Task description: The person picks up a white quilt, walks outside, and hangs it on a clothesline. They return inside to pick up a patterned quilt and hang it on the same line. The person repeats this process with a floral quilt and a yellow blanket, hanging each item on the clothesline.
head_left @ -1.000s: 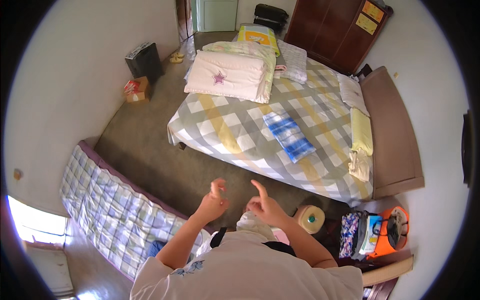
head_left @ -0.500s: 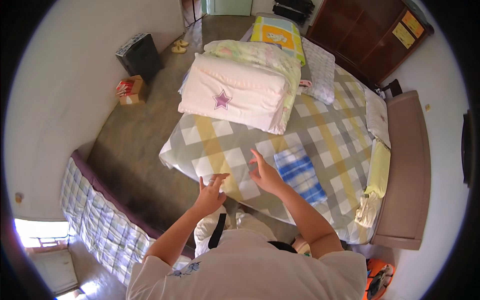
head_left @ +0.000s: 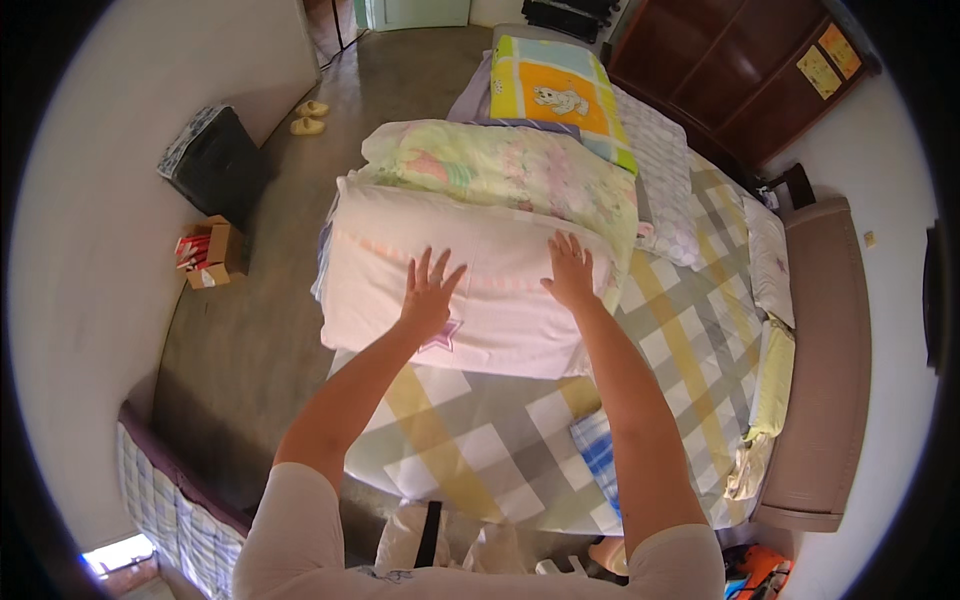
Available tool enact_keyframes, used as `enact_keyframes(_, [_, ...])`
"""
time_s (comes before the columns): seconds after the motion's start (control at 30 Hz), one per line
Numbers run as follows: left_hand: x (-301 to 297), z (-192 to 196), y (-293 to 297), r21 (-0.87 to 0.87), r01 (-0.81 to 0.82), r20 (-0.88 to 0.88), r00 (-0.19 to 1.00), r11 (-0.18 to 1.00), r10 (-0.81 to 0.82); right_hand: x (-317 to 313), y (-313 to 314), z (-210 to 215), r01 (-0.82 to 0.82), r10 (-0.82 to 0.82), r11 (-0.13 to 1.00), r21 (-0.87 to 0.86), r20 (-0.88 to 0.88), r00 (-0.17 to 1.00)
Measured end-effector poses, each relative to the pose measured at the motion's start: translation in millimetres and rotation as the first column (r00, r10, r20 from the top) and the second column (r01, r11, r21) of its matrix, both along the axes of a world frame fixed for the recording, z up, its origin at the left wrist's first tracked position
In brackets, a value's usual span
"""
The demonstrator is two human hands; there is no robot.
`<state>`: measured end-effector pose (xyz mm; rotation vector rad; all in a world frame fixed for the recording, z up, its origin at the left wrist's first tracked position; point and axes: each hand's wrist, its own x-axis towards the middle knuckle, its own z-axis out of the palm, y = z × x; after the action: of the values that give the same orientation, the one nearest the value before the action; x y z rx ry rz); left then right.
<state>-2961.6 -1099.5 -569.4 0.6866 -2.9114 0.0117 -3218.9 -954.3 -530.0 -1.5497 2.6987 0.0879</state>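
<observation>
A folded pale pink blanket [head_left: 470, 335] lies on the bed, a purple star partly showing on its front. My left hand [head_left: 428, 297] rests flat on top of it, fingers spread, just above the star. On the blanket's right part lies my right hand [head_left: 570, 270], its fingers also stretched out. Neither hand grips anything. Behind the pink blanket is a bulky folded pale green floral quilt [head_left: 520, 165]. A blue and white checked cloth [head_left: 597, 455] lies on the bed, partly covered by my right forearm.
The checked mattress cover [head_left: 480, 430] spreads to a brown headboard [head_left: 825, 360]. An orange and yellow folded quilt [head_left: 560, 95] sits at the far end. To the left on the floor stand a black suitcase [head_left: 222, 165], a cardboard box [head_left: 222, 250] and slippers [head_left: 308, 125].
Both hands have reached forward from over the near edge of the bed onto the pink blanket. My view has moved closer to the blanket pile.
</observation>
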Motion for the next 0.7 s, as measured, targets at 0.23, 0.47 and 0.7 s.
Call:
enact_keyframes(0.23, [-84.9,29.6,-86.6,0.111,-0.1,0.219,0.973,0.989,0.074,-18.1,-55.9,4.3,0.026,-0.056,0.983,0.182,0.159,0.986])
enact_keyframes(0.47, [-95.1,26.1,-54.3,0.182,0.343,0.511,0.768,0.922,-0.386,31.1,48.8,-16.7,-0.154,0.224,0.969,-0.193,0.425,0.877])
enact_keyframes(0.7, [16.2,55.5,85.8,0.571,0.435,0.417,0.577,0.696,-0.703,99.4,173.1,-11.1,-0.318,0.124,0.948,0.022,0.893,0.433])
